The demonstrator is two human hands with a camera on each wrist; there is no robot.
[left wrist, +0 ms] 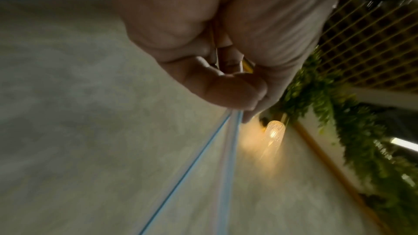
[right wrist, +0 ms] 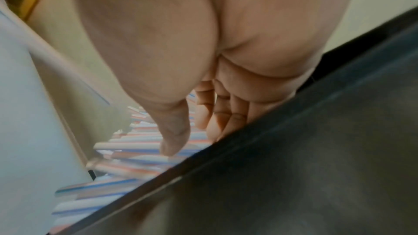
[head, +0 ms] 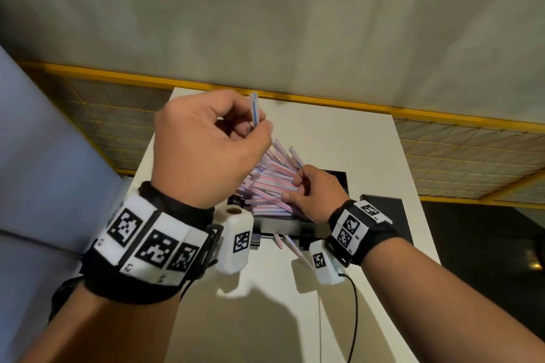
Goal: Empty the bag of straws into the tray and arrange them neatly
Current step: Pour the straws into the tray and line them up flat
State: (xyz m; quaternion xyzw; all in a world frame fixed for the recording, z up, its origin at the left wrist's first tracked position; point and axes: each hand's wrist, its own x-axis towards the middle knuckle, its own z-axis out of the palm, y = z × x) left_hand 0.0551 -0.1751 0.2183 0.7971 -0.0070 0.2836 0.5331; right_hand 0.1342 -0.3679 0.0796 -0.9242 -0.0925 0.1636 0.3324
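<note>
I see my left hand (head: 206, 144) raised above the tray (head: 277, 224), its grip pinching one striped straw (head: 254, 109), while my right hand (head: 315, 194) rests with loose fingers on the straws (head: 268, 183) piled in the tray.

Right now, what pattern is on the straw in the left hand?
White with thin blue stripes along the straw; clearest in the left wrist view.

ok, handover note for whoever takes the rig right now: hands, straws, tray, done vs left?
Left hand: raised above the pile, pinching a blue-striped straw.
Right hand: fingers resting on the straw pile, gripping nothing clearly.
Tray: black, on the white table, holding the pile, which is fanned and crossed.
Stray straws lie on the table in front of the tray.
No bag in view.
Left: gather strays, align the pile.
</note>
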